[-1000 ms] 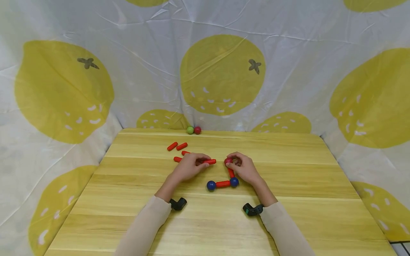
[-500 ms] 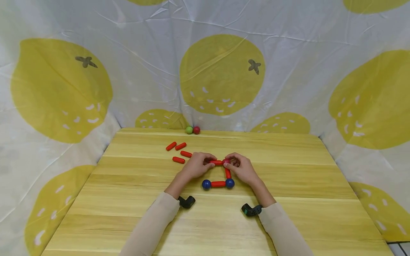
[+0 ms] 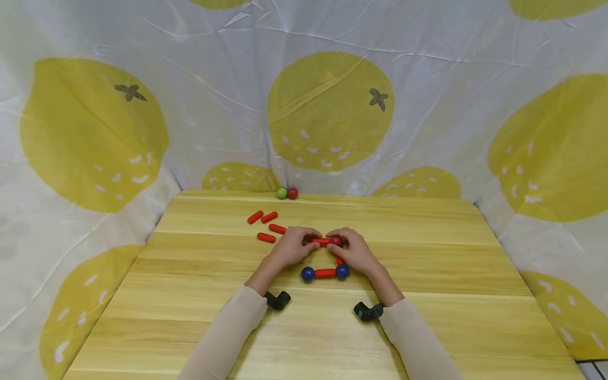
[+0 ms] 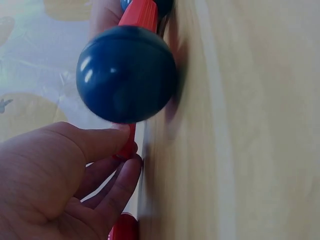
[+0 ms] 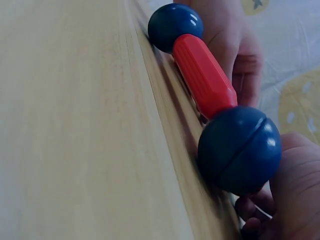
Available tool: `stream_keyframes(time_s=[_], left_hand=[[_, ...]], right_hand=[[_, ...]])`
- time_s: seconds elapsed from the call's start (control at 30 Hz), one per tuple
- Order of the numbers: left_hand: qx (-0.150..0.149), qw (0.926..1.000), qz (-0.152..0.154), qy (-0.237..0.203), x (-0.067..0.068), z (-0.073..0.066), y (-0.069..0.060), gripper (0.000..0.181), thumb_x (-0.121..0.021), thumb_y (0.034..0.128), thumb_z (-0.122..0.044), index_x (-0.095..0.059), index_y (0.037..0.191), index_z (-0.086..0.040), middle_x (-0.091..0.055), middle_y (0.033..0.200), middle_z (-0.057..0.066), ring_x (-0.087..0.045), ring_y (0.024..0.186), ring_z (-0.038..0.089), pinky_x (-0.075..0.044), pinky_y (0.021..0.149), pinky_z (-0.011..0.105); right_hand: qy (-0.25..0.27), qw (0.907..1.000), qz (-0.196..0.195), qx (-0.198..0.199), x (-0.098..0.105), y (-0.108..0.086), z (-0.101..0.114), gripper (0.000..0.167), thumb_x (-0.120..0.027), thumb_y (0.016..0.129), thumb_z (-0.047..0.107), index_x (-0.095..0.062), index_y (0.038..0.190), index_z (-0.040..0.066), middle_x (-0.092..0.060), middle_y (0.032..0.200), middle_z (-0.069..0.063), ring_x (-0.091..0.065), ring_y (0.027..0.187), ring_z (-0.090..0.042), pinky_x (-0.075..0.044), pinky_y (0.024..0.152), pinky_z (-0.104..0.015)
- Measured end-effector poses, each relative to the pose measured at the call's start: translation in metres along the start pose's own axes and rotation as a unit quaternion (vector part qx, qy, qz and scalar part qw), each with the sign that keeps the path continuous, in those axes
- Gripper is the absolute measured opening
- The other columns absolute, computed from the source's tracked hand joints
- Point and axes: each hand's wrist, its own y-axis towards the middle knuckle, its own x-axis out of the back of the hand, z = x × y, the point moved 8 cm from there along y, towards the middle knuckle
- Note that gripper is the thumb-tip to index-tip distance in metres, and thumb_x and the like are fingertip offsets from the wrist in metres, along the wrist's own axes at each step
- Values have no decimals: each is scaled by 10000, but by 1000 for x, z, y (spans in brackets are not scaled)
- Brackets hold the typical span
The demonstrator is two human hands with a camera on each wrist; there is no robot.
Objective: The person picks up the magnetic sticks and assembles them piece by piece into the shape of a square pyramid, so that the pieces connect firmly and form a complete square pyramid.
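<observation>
My left hand point(image 3: 291, 247) pinches a red rod point(image 3: 321, 241) between thumb and fingers; in the left wrist view the held rod point(image 4: 131, 142) is partly hidden. Its right end meets a magenta ball point(image 3: 336, 241), which sits inside the curl of my right hand's point(image 3: 357, 252) thumb and fingers. A second red rod point(image 3: 339, 260), partly covered by that hand, runs from the magenta ball to a blue ball point(image 3: 342, 272). From there a third rod point(image 3: 325, 273) leads left to another blue ball point(image 3: 307, 274). The right wrist view shows this rod point(image 5: 204, 75) between both blue balls.
Several loose red rods point(image 3: 266, 238) lie left of and behind my left hand. A green ball point(image 3: 282, 193) and another magenta ball point(image 3: 293, 193) sit side by side at the back edge of the wooden table point(image 3: 427, 264). A lemon-print cloth point(image 3: 218, 116) hangs behind.
My left hand has moved right, bringing its rod against the magenta ball. The joined pieces shifted slightly left, and my right hand's fingertips have moved left past the ball.
</observation>
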Motion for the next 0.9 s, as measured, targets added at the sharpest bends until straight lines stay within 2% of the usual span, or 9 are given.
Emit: stream_keyframes(time_s=[0.1, 0.2, 0.4, 0.57, 0.7, 0.77, 0.9], left_hand=[[-4, 10000, 20, -10, 2, 0, 0, 213, -711, 992, -231, -758, 1180, -141, -764, 1084, -2, -685, 920, 102, -587, 855, 315], [46, 9999, -113, -23, 11, 3, 1, 251, -708, 994, -242, -751, 1200, -106, -763, 1097, 14, -696, 937, 123, -597, 869, 319], [282, 9974, -649, -108, 52, 19, 10, 315, -708, 990, -226, -719, 1250, -47, -734, 1194, 97, -699, 1046, 258, -594, 934, 411], [414, 9959, -745, 292, 78, 40, 26, 394, -707, 983, -201, -659, 1337, -35, -647, 1347, 172, -639, 1196, 368, -550, 1016, 488], [641, 9924, -814, 662, 95, 56, 37, 450, -708, 976, -199, -622, 1377, -12, -562, 1456, 220, -524, 1355, 426, -449, 1137, 538], [793, 9909, -801, 733, 102, 61, 41, 478, -705, 973, -204, -600, 1393, 0, -523, 1492, 230, -462, 1409, 434, -393, 1183, 548], [836, 9897, -751, 881, 111, 62, 51, 532, -695, 959, -185, -549, 1416, 45, -479, 1504, 262, -427, 1416, 455, -356, 1202, 558]], right_hand=[[7, 10000, -64, -1, 0, 1, 0, 242, -744, 951, 211, -742, 1184, 142, -702, 1173, -75, -615, 1079, -253, -493, 937, -404], [12, 10000, -83, -46, -1, 1, 0, 235, -750, 951, 221, -742, 1174, 148, -703, 1169, -66, -614, 1072, -239, -493, 936, -394], [109, 9998, -97, -119, 2, -1, 0, 233, -762, 946, 221, -744, 1171, 165, -705, 1175, -51, -609, 1032, -203, -497, 904, -345], [190, 9996, -137, -157, 6, -2, -2, 232, -771, 938, 217, -744, 1164, 173, -698, 1167, -61, -579, 961, -205, -490, 836, -312], [241, 9995, -100, -173, 7, -2, -4, 233, -778, 932, 231, -746, 1159, 185, -697, 1138, -58, -564, 913, -203, -485, 789, -288], [280, 9993, -104, -206, 7, -2, -7, 232, -785, 927, 237, -747, 1152, 195, -694, 1088, -47, -556, 867, -195, -478, 749, -271], [405, 9987, -130, -298, 7, -1, -12, 237, -797, 918, 243, -746, 1146, 203, -669, 992, -34, -536, 798, -186, -461, 690, -256]])
